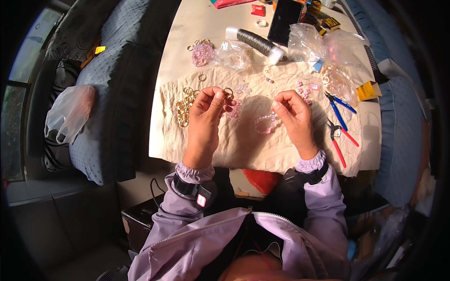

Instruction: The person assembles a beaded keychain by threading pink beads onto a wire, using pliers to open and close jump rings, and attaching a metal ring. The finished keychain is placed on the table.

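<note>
My left hand (205, 108) pinches a gold-coloured metal ring (228, 92) between thumb and fingertips, a little above the cloth. Opposite it, my right hand (295, 117) has thumb and forefinger closed at the top of a pink and clear beaded strand (265, 130), which hangs in a curve. On the cloth (197, 150), a pile of gold rings (183, 112) lies left of my left hand. Loose pink beads (234, 110) are partly hidden behind its fingers. Several pink and white beads (303, 91) lie beyond my right hand.
At right lie blue-handled pliers (338, 112) and red-handled pliers (341, 143). Farther back are a spool of dark cord (255, 43), a black phone (285, 21), clear plastic bags (307, 42) and finished-looking pink bead loops (202, 53). A sofa (101, 112) stands at left.
</note>
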The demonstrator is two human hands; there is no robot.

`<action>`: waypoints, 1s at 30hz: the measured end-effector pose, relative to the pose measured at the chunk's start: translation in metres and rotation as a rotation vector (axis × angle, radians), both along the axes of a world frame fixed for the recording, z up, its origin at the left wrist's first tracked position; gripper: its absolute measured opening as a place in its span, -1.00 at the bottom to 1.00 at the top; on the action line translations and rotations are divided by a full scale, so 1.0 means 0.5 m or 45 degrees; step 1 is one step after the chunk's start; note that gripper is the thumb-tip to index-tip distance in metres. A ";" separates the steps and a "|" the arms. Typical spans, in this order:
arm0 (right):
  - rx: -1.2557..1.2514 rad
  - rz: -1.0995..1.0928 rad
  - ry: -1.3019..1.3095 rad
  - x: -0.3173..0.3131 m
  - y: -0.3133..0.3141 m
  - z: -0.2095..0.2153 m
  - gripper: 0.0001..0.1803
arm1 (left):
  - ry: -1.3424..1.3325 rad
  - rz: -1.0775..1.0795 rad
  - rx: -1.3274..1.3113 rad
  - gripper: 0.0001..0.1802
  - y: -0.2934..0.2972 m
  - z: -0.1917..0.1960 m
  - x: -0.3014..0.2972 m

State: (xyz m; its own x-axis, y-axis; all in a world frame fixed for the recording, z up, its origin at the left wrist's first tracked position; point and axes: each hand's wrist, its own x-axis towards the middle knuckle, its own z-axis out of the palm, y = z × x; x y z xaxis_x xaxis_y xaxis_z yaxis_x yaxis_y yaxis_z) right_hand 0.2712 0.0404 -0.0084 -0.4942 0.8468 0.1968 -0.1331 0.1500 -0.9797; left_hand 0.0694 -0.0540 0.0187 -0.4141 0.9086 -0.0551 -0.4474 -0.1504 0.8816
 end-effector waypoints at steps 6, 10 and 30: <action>0.191 -0.007 -0.171 -0.002 -0.011 0.010 -0.93 | -0.194 -0.178 -0.117 -0.84 0.033 -0.019 0.063; 0.195 -0.046 -0.166 -0.006 -0.010 0.013 -0.94 | -0.295 -0.246 -0.097 -0.87 0.042 -0.026 0.079; 0.189 -0.057 -0.213 -0.001 -0.009 0.012 -0.91 | -0.303 -0.226 -0.090 -0.88 0.049 -0.036 0.102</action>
State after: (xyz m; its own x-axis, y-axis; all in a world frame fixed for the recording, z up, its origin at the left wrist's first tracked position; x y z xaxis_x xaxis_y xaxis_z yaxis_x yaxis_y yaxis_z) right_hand 0.2705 0.0361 -0.0027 -0.4931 0.8364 0.2394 0.0395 0.2964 -0.9542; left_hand 0.1205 -0.0295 0.0005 -0.2171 0.9560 -0.1971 -0.6564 0.0065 0.7543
